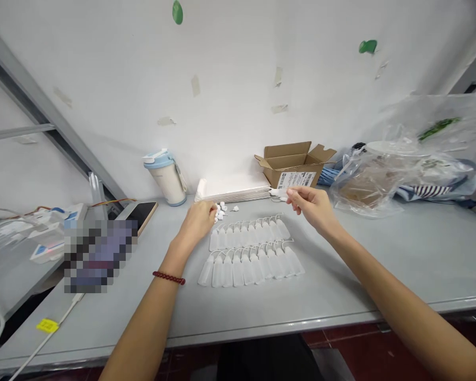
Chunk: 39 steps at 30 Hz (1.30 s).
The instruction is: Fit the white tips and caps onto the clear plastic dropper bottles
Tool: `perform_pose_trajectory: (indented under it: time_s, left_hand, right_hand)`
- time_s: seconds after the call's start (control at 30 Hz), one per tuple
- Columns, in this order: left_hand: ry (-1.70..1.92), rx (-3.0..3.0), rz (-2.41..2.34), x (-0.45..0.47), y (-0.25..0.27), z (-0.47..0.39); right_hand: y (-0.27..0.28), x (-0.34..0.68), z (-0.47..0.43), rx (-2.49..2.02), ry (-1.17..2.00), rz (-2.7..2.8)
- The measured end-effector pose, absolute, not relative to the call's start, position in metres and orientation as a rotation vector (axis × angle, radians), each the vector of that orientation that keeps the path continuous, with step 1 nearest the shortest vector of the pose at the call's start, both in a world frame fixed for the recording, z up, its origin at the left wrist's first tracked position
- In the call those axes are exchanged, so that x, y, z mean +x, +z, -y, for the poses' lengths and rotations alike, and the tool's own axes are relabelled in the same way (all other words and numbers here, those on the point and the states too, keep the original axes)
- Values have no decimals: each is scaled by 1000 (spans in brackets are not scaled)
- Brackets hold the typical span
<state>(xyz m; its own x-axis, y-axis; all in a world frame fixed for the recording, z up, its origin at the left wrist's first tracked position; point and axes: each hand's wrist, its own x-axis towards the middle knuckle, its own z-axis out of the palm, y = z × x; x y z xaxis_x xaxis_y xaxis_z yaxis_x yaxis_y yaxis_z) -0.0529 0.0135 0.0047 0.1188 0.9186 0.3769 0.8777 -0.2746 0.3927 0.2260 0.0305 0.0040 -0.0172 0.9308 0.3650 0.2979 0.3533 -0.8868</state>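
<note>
My left hand (199,219) is closed, its fingertips at the edge of a small pile of white caps (221,214); whatever it pinches is too small or hidden to make out. One loose white cap (234,209) lies just right of the pile. My right hand (311,205) has thumb and forefinger pinched together beside some small white pieces (276,194); I cannot tell whether one is between the fingers. Below and between both hands, translucent squeeze bottles with thin bent tubes lie side by side in two rows, a back row (249,234) and a front row (250,269).
Against the wall are a flat white stack (234,191), an open cardboard box (287,177) and a cream tumbler (167,182) with a blue lid. Clear plastic bags (373,185) lie at right. At left are a phone (143,214), a blurred patch, power strips (55,238) and cables.
</note>
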Motion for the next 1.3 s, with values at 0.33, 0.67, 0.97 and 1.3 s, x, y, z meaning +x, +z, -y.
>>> perform_pose_trajectory:
  time_s: [0.33, 0.67, 0.97, 1.3]
  left_hand:
    - [891, 1925, -1433, -27, 0, -10]
    - [933, 1619, -1135, 6, 9, 9]
    - [997, 1969, -1225, 13, 1, 16]
    - [766, 2233, -1776, -44, 7, -13]
  right_hand:
    - [-7, 216, -34, -1113, 891, 1676]
    - [-5, 195, -11, -977, 1058, 1847]
    - [-6, 191, -5, -991, 1361, 1626]
    - [-3, 225, -39, -1244, 783, 1691]
